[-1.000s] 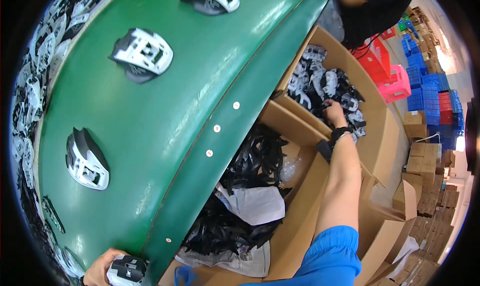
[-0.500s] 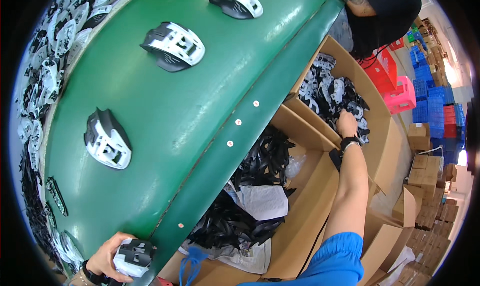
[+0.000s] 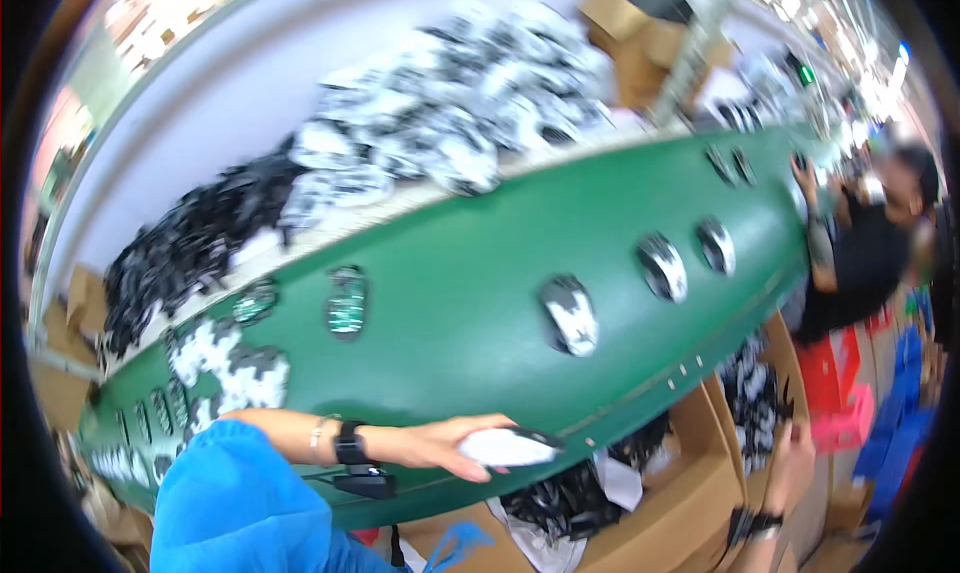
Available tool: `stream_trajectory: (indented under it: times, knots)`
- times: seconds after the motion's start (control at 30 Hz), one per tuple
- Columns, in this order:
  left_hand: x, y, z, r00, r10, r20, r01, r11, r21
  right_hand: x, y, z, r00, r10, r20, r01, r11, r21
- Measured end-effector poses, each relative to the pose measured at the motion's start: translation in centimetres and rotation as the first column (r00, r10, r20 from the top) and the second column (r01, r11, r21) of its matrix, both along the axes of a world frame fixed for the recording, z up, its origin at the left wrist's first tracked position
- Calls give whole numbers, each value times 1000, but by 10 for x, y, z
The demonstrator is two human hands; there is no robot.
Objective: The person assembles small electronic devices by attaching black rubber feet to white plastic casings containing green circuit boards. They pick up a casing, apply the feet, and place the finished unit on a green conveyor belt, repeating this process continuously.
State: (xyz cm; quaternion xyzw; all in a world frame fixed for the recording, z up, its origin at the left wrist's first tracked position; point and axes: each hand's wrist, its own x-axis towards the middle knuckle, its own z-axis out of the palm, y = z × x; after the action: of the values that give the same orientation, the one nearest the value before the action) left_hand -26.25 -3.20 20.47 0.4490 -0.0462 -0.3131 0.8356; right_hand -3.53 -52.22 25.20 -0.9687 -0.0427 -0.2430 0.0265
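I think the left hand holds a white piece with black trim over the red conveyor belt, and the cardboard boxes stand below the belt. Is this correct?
Not quite: the conveyor belt is green, not red, as the head view shows. The rest stands: the left hand holds a white piece with black trim over the belt's near edge, and the cardboard boxes stand below it.

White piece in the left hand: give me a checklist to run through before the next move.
1. Left hand grips the white piece: ok.
2. Piece held over the green belt: ok.
3. Bare belt beside the nearest black-and-white piece: ok.
4. Right hand free: cannot tell, blurred over the cardboard box.
5. Co-worker's hand away from this spot: ok.
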Motion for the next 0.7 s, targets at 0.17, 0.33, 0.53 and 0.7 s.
stream_trajectory:
  times: [0.17,0.33,0.53,0.7]
  knots:
    - [-30,29,31,871,32,490,-107,986,128,-96,183,31,843,529,-94,-210,484,850]
    - [-136,95,79,713,163,681,-431,869,243,-215,380,65,325,928,-181,-190,251,949]
    - [-305,158,93,716,456,529,-663,681,310,-340,515,31,-166,983,-80,-184,49,982]
    - [-429,161,101,557,768,318,-831,509,227,-447,571,34,-381,865,-327,-290,224,931]
